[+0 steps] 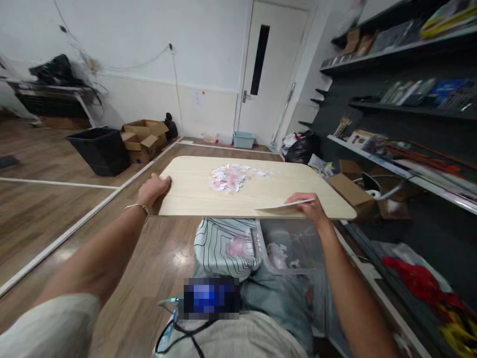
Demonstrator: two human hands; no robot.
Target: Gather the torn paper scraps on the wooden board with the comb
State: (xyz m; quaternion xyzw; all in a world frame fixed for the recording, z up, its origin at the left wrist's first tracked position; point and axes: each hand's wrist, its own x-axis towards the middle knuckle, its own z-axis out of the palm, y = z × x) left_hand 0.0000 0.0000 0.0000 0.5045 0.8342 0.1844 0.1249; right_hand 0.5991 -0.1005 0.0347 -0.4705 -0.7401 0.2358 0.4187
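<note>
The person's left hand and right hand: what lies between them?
In the head view, the pale board, bearing a heap of white and pinkish scraps, stretches between left hand and right hand; a thin card in the right hand juts inward.

**Room Layout**

Rear wall [134, 42]: white, fitted with a white door [281, 74] carrying a narrow dark vertical panel [260, 59]. Floor [160, 298]: brown wood-plank finish, marked with white lines [70, 231]. Right side: dark shelving [395, 50], loaded with goods. Rear left: table [48, 89], black bin [100, 151], cardboard boxes [145, 141]. Lighting: bright reflection [182, 257] on the floor
</note>
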